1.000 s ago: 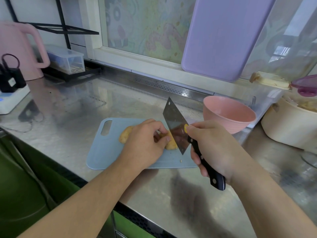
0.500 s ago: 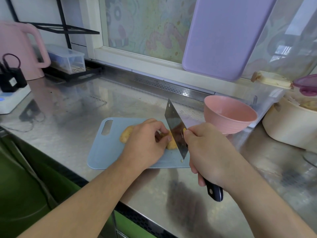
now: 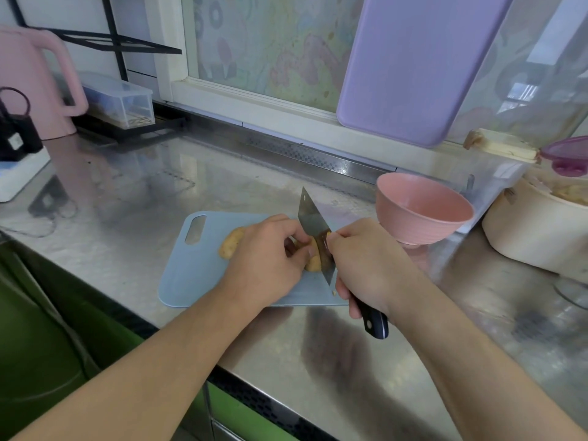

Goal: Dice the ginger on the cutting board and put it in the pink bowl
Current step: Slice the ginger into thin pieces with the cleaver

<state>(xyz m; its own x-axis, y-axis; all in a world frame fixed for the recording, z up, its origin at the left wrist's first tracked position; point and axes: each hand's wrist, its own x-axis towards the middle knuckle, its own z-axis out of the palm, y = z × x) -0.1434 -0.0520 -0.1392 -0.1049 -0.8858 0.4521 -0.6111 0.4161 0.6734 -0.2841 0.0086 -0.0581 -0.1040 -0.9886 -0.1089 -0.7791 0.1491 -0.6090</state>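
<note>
A knobbly tan piece of ginger lies across the pale blue cutting board on the steel counter. My left hand covers its middle and holds it down with curled fingers. My right hand grips the black handle of a cleaver. The blade stands edge-down against the ginger's right end, right beside my left fingertips. A tiny ginger scrap lies near the board's front edge. The pink bowl stands just right of the board and looks empty.
A cream pot stands at the right, with a clear box behind the bowl. A purple board leans on the window. At far left are a pink jug, a clear lidded box and a black device. The counter's front edge runs below my arms.
The cleaver has tipped more upright and come down onto the ginger's right end. My right hand has moved left with it. My left hand has stayed on the ginger.
</note>
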